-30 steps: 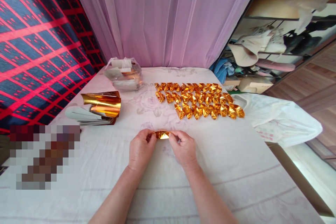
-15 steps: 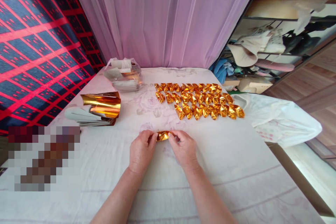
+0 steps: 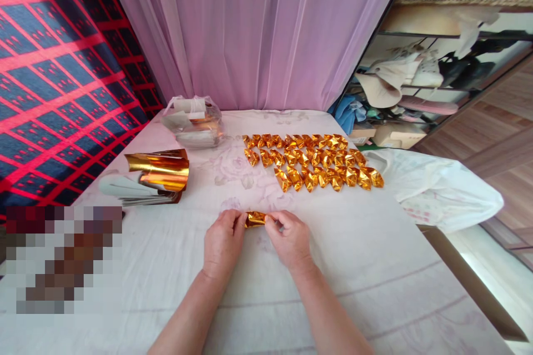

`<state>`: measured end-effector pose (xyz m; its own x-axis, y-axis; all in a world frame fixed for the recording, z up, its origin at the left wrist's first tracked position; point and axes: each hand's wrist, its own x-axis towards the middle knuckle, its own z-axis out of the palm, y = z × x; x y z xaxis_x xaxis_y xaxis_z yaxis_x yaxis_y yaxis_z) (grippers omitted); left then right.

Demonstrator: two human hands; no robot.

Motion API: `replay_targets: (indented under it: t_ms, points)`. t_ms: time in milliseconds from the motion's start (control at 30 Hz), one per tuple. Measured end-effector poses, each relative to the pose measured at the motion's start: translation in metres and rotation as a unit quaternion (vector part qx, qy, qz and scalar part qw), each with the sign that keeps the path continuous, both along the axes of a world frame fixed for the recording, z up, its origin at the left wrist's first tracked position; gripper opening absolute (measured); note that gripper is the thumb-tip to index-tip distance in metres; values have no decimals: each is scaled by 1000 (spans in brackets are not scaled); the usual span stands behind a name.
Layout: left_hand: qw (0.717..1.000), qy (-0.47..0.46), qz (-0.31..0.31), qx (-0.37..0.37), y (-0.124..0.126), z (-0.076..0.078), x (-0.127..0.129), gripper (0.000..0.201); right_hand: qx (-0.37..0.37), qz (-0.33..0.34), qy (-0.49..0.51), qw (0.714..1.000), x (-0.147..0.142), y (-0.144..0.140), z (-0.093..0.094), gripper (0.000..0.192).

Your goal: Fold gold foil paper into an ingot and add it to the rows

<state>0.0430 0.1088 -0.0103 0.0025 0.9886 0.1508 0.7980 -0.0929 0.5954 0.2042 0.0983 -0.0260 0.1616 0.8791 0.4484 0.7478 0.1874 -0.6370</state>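
Note:
A small folded piece of gold foil paper (image 3: 255, 219) is pinched at its two ends, my left hand (image 3: 223, 243) on the left end and my right hand (image 3: 288, 239) on the right end. It hovers just over the white floral sheet (image 3: 375, 266), near the middle. Beyond my hands lie several folded gold foil pieces (image 3: 312, 160) in rows. A curled stack of flat gold foil sheets (image 3: 156, 175) rests to the left.
A clear plastic bag with foil packs (image 3: 194, 121) sits at the back left by the purple curtain (image 3: 258, 28). A white plastic bag (image 3: 437, 188) lies at the right edge. Shelves with clothes (image 3: 416, 83) stand beyond it. A blurred patch (image 3: 62, 258) covers the near left.
My hands have squeezed the gold piece shorter and more crumpled between the fingertips. The view has shifted down slightly.

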Motion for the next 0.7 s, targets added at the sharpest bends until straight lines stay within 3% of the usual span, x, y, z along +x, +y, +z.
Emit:
replay_targets:
  t_ms: [233, 433, 700]
  points:
    - [1000, 3, 4, -6, 0, 2, 1, 22, 41, -9, -2, 999, -3, -2, 2, 24]
    - [1000, 8, 3, 3, -1, 1, 1, 22, 25, 12, 25, 999, -1, -1, 3, 20]
    - [1000, 9, -18, 11, -2, 3, 3, 21, 34, -20, 3, 999, 3, 2, -2, 24]
